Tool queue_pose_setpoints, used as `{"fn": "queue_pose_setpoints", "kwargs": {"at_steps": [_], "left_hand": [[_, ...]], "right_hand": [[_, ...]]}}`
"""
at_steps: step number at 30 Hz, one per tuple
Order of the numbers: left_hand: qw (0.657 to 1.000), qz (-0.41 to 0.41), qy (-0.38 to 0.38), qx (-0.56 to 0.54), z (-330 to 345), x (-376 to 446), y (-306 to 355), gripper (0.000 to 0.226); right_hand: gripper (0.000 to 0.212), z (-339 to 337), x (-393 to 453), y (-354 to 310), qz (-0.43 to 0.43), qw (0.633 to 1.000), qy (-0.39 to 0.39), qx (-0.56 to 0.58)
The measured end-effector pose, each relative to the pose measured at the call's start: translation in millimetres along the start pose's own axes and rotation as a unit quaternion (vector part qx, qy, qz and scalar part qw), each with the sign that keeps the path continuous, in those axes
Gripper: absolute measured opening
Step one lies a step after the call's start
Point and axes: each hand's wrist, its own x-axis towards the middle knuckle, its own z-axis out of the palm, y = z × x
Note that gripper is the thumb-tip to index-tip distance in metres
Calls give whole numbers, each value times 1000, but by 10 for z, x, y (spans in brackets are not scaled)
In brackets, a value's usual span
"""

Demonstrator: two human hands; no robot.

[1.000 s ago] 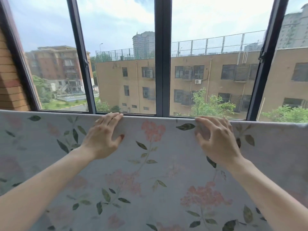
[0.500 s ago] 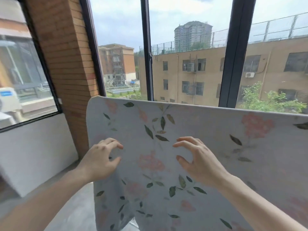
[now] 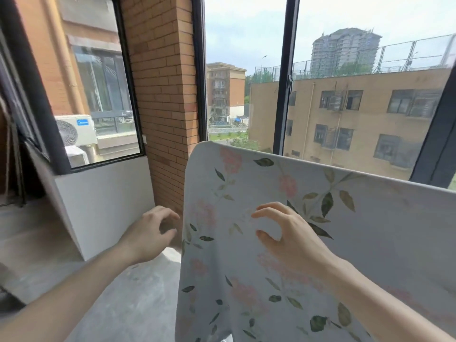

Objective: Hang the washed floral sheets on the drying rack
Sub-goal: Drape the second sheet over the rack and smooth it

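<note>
Sheet [image 3: 283, 255] first: the floral cloth hangs draped over a bar I cannot see beneath it, its top fold running long from the near left corner away to the right, in front of both hands. Right hand [image 3: 287, 239] hovers before its face, fingers loosely curled, holding nothing. Left hand [image 3: 150, 233], likewise loosely curled and empty, sits just left of the hanging side edge, so it looks nearer for tugging that edge straight.
</note>
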Motion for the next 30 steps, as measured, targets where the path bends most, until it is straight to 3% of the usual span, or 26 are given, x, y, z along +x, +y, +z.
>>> {"fn": "queue_pose_setpoints", "kwargs": {"at_steps": [15, 21, 26, 30], "left_hand": [[994, -3, 100, -39, -528, 2040, -380, 21], [999, 16, -49, -15, -411, 2916, -691, 27], [981, 83, -171, -36, -229, 3365, -923, 17], [970, 144, -185, -58, -187, 3508, -998, 15]], "right_hand": [[33, -73, 1614, 70, -45, 994, 99, -15], [32, -57, 2093, -36, -8, 992, 110, -55], [37, 72, 2464, -118, 74, 988, 100, -95], [25, 261, 2669, -130, 154, 965, 144, -159]]}}
